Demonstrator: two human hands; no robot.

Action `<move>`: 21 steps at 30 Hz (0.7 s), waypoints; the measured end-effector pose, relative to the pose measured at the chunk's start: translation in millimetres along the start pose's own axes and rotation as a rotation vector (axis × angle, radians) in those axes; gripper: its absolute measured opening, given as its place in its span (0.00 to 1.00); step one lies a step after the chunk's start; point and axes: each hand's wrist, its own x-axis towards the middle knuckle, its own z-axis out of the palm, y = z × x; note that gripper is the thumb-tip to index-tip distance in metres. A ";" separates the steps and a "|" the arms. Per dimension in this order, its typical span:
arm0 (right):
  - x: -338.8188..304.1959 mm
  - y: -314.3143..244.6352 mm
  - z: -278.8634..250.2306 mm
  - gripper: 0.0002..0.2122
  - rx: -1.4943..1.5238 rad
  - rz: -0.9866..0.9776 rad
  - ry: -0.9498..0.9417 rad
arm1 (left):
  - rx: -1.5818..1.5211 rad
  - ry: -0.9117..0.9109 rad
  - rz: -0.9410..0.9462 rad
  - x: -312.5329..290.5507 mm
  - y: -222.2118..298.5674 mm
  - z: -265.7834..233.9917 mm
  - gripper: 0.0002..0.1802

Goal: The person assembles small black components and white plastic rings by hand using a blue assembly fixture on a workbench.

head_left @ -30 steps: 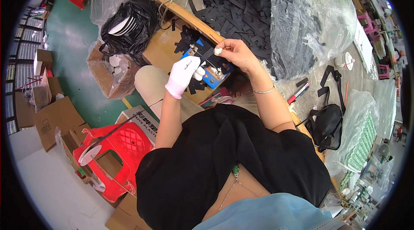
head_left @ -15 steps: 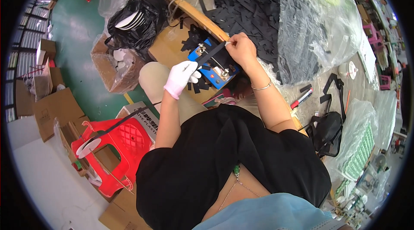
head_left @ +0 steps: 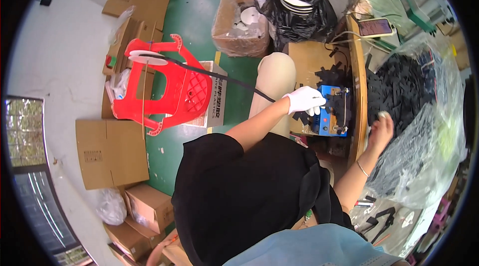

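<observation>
My left hand, in a white glove, is closed with its fingertips together at the near-left edge of a small blue machine. A long black strap runs from a white reel across my knee to this hand, partly hidden behind my wrist. The machine has metal posts and a bar along its right side. My bare right hand is over a heap of black strips, its fingers loosely bent and apart, with a pale covering on one fingertip. No strip shows in it.
The reel hangs on a rod across an upturned red stool. A wooden table edge separates machine and heap. Beyond are a phone, a black bag of white discs and a lined carton. Clear plastic sheeting partly covers the heap.
My right hand has left the strap at the machine and moved right, over the heap. My left hand stays by the machine. The whole view has turned, bringing the stool and wall further in.
</observation>
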 end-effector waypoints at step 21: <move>-24.8 6.4 -15.3 0.23 0.008 -0.194 0.325 | -0.372 -0.148 -0.035 0.6 -84.8 -17.1 0.14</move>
